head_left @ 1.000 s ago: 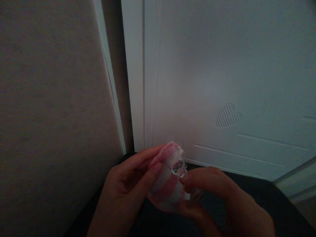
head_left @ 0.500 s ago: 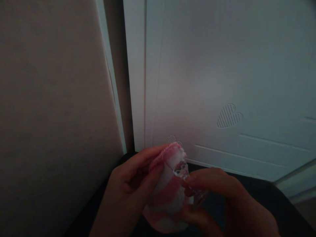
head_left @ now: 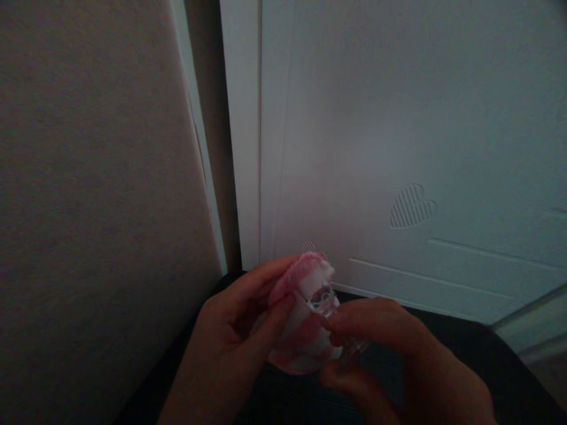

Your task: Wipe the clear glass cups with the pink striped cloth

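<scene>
Dim light falls on a beige wall (head_left: 97, 177) at left and a white panel (head_left: 376, 130) with an embossed heart (head_left: 411, 206); below them spreads a dark surface (head_left: 500, 372). Above it, between the two hands, is a pink-and-white cloth (head_left: 305, 333), against a clear, ridged object (head_left: 325, 301). The left hand (head_left: 230, 342) grips the cloth between thumb and fingers. The right hand (head_left: 411, 348) grasps the clear object, index finger over it, thumb lower and slightly apart.
</scene>
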The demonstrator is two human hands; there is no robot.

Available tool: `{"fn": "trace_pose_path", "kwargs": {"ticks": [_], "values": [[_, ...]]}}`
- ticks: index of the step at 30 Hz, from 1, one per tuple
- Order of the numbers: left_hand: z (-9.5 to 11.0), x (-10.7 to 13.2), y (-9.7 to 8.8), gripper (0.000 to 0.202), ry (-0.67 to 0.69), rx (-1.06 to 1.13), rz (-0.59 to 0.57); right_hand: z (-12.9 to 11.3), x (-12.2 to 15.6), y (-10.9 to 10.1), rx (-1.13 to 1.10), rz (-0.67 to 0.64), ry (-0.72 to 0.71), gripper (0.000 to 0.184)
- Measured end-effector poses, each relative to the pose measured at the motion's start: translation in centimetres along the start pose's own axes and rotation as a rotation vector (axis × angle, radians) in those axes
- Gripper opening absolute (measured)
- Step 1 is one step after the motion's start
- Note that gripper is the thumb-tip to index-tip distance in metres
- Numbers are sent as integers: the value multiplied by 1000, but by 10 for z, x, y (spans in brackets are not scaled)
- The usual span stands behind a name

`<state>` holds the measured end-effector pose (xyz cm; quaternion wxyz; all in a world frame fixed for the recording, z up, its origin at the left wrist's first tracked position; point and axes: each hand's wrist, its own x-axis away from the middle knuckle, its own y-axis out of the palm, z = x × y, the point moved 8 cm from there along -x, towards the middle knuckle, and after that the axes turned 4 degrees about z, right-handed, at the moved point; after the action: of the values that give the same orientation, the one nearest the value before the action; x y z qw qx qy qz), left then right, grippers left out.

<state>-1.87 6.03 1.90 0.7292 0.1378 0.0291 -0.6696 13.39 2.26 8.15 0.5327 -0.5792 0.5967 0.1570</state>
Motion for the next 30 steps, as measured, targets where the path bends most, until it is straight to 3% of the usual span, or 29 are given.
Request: {"fn": "trace_pose_path", "kwargs": {"ticks": [4, 9, 14, 22, 30], "values": [[3, -2, 1, 27, 33, -7, -4, 2, 1, -4, -1, 36, 0, 14], [3, -1, 1, 31, 60, -31, -1, 2, 3, 2, -12, -38, -47, 22], [4, 3, 0, 28, 75, -21, 8, 7, 8, 2, -11, -1, 17, 18], [5, 4, -1, 23, 96, -46, 86, -1, 2, 0, 64, -16, -45, 19], [8, 10, -13, 23, 188, -192, 227, 0, 1, -1, 9, 103, 55, 11]]}}
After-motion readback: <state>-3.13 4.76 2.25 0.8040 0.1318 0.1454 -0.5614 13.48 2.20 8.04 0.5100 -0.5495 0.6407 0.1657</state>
